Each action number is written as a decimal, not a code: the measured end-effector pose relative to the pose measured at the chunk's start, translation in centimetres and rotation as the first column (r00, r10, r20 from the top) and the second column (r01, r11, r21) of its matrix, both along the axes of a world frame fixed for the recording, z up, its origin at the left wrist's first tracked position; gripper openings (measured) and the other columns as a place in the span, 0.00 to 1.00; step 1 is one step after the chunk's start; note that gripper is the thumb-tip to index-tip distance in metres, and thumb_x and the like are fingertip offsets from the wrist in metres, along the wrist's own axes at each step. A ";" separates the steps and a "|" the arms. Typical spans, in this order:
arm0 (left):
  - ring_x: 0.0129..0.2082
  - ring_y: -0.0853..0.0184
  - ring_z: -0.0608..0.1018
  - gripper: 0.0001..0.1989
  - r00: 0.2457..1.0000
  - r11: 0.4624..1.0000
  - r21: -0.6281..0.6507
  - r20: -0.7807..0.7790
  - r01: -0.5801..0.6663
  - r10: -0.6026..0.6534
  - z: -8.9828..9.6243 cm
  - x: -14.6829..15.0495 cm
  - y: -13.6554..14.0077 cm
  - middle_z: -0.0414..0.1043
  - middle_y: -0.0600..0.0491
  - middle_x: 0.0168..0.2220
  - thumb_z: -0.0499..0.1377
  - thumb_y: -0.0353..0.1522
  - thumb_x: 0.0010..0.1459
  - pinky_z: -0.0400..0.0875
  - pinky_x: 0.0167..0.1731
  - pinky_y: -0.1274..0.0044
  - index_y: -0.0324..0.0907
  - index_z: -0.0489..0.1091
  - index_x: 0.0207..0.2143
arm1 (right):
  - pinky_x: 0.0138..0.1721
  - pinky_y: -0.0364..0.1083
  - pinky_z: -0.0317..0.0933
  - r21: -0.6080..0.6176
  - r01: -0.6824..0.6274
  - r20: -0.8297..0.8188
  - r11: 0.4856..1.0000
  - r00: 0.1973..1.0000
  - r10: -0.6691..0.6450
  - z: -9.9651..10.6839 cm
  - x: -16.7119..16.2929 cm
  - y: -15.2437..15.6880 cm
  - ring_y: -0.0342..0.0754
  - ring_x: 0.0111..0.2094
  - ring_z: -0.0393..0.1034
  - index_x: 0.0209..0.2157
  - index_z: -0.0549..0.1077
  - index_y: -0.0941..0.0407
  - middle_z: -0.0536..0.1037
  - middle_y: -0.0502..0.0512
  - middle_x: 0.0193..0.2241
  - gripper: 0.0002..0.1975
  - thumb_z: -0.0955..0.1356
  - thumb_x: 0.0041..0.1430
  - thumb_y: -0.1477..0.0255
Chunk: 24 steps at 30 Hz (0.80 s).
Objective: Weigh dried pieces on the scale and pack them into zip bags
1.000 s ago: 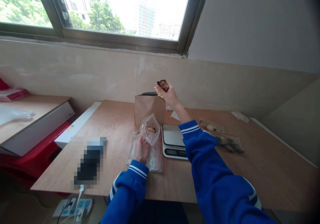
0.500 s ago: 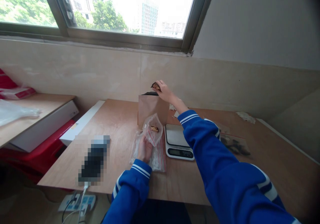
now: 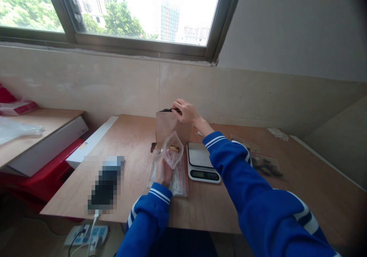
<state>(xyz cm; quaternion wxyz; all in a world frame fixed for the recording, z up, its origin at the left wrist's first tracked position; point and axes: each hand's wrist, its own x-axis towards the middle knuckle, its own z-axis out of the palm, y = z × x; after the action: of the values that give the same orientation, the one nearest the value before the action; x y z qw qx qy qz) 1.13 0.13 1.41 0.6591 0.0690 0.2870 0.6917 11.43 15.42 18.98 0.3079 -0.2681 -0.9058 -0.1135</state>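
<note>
My left hand point(image 3: 164, 173) grips a small clear zip bag point(image 3: 169, 159), its mouth held wide. Inside that bag lies a tan, dark-edged dried piece point(image 3: 173, 148). My right hand point(image 3: 185, 111) is at the top of a brown paper bag point(image 3: 168, 125), fingers curled down over its mouth. Dark contents show at the rim, and my fingertips are partly hidden there, so what they hold cannot be made out. Beneath my left hand is a stack of clear zip bags point(image 3: 180, 184). A small dark piece point(image 3: 153, 147) lies left of the paper bag.
A white kitchen scale point(image 3: 204, 175) stands right of the zip bags, partly under my right sleeve. Farther right lies a clear bag of dark pieces point(image 3: 266, 165). A blurred-out phone point(image 3: 104, 186) with a cable is at left. Crumpled tissue point(image 3: 278, 134) lies at the back right.
My right hand has come down from above the paper bag to its mouth; the dark brown piece it held is no longer visible. A dark piece now shows left of the paper bag.
</note>
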 end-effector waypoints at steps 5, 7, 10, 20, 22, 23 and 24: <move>0.38 0.65 0.80 0.07 1.000 1.000 -0.007 -0.029 -0.004 0.003 -0.1 0.0 0.1 0.78 0.49 0.39 0.56 0.32 0.59 0.74 0.44 0.72 0.42 0.74 0.36 | 0.45 0.48 0.59 0.013 -0.007 -0.083 1.000 0.997 0.008 -0.9 -0.1 0.0 0.52 0.41 0.65 0.37 0.70 0.56 0.72 0.59 0.37 0.08 0.60 0.65 0.71; 0.36 0.65 0.80 0.08 0.999 1.000 -0.012 -0.046 0.002 -0.003 -0.2 0.0 0.2 0.78 0.49 0.38 0.55 0.32 0.60 0.75 0.42 0.72 0.42 0.74 0.35 | 0.44 0.46 0.59 -0.027 -0.023 -0.201 0.999 0.979 0.017 -0.9 -0.3 -0.1 0.50 0.40 0.66 0.37 0.71 0.55 0.72 0.58 0.37 0.10 0.59 0.66 0.69; 0.36 0.64 0.79 0.08 0.999 1.000 -0.005 -0.048 0.020 -0.021 -0.3 0.0 0.3 0.77 0.49 0.36 0.57 0.33 0.58 0.75 0.41 0.70 0.41 0.74 0.37 | 0.41 0.44 0.59 -0.089 -0.057 -0.393 0.994 0.919 0.017 -0.8 -0.6 -0.2 0.48 0.37 0.68 0.35 0.71 0.56 0.73 0.56 0.35 0.16 0.58 0.68 0.61; 0.33 0.62 0.77 0.12 0.997 0.998 0.007 -0.042 0.058 -0.058 0.1 -0.1 -0.1 0.76 0.49 0.32 0.54 0.34 0.62 0.73 0.42 0.67 0.39 0.76 0.35 | 0.30 0.42 0.51 -0.207 0.069 -0.260 0.976 0.958 -0.123 0.8 -0.9 -0.3 0.45 0.27 0.67 0.29 0.73 0.56 0.76 0.52 0.26 0.24 0.59 0.66 0.54; 0.32 0.63 0.77 0.12 0.998 0.998 0.011 -0.042 0.057 -0.056 0.1 -0.1 -0.1 0.76 0.49 0.32 0.54 0.34 0.62 0.73 0.40 0.67 0.39 0.76 0.35 | 0.29 0.42 0.50 -0.200 0.164 -0.165 0.966 0.966 -0.198 1.3 -1.0 -0.4 0.46 0.27 0.69 0.28 0.75 0.55 0.77 0.54 0.25 0.24 0.58 0.67 0.56; 0.32 0.63 0.77 0.11 0.998 0.998 0.010 -0.043 0.056 -0.056 0.2 -0.1 -0.1 0.76 0.50 0.32 0.54 0.34 0.62 0.73 0.39 0.68 0.39 0.76 0.35 | 0.28 0.43 0.50 -0.208 0.213 -0.107 0.955 0.965 -0.238 1.6 -1.1 -0.4 0.47 0.28 0.70 0.28 0.76 0.55 0.78 0.55 0.26 0.25 0.57 0.68 0.56; 0.32 0.63 0.77 0.11 0.998 0.998 0.009 -0.043 0.056 -0.056 0.3 0.0 -0.2 0.77 0.50 0.32 0.55 0.34 0.62 0.74 0.38 0.69 0.39 0.75 0.34 | 0.29 0.43 0.51 -0.221 0.261 -0.037 0.940 0.961 -0.276 2.0 -1.1 -0.5 0.48 0.29 0.71 0.27 0.76 0.55 0.79 0.57 0.26 0.26 0.57 0.68 0.57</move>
<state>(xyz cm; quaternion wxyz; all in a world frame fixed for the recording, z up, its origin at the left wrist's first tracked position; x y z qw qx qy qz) 1.10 -0.05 1.68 0.6717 0.0952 0.2954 0.6727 10.28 14.97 20.96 0.2894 -0.4243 -0.8567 -0.0471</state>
